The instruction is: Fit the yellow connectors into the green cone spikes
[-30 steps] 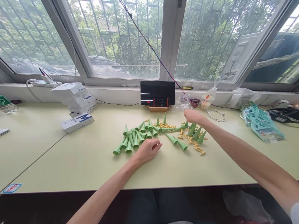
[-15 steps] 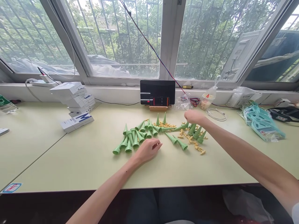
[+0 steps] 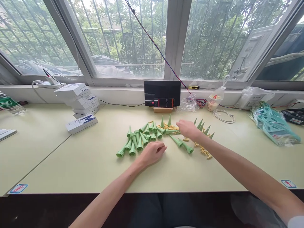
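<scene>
My left hand (image 3: 152,152) rests on the table with its fingers curled, nothing visible in them. Beside it, several green plastic cone-shaped spikes (image 3: 139,145) with hollow, wide ends lie in a pile. My right hand (image 3: 188,129) is over the middle of the spread, fingers bent together and pointing left; what they hold, if anything, is hidden. Close to its fingertips lies a green spike (image 3: 171,131). Small yellow plastic pieces (image 3: 203,150) are scattered around the right forearm. Several green spikes (image 3: 199,123) stand point-up behind it, and two more stand upright near the yellow heap (image 3: 174,127).
White boxes (image 3: 82,123) are stacked at the left. A black screen (image 3: 162,90) with a phone (image 3: 164,102) before it stands at the back. A drink cup (image 3: 214,100), a white cable (image 3: 224,117) and teal packaged items (image 3: 273,123) are on the right.
My right hand has moved left, away from the standing spikes at the right, towards the lying spikes. My left hand stays in place. The view has shifted slightly.
</scene>
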Demonstrator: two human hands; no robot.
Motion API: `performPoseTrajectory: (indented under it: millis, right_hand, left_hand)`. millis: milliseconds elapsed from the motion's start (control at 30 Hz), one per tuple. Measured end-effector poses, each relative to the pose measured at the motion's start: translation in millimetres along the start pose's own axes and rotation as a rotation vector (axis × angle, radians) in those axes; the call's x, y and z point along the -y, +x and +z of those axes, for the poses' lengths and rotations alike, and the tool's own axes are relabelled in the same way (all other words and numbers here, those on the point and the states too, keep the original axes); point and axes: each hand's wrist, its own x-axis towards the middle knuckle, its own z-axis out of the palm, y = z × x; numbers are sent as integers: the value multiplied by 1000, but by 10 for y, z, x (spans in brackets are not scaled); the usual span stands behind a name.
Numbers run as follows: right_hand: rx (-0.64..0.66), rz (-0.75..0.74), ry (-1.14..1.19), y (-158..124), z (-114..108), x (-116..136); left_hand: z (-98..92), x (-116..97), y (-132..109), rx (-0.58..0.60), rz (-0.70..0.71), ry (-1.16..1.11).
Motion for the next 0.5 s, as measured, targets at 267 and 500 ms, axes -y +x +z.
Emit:
performPoseTrajectory:
  millis: [267, 500]
  right_hand:
    - [46, -12, 16, -4, 232, 130]
    - [35, 8, 35, -7, 263, 144]
  left_hand:
    - [-7, -38, -24, 17, 11, 12]
    - [-12, -68, -46, 34, 6, 34]
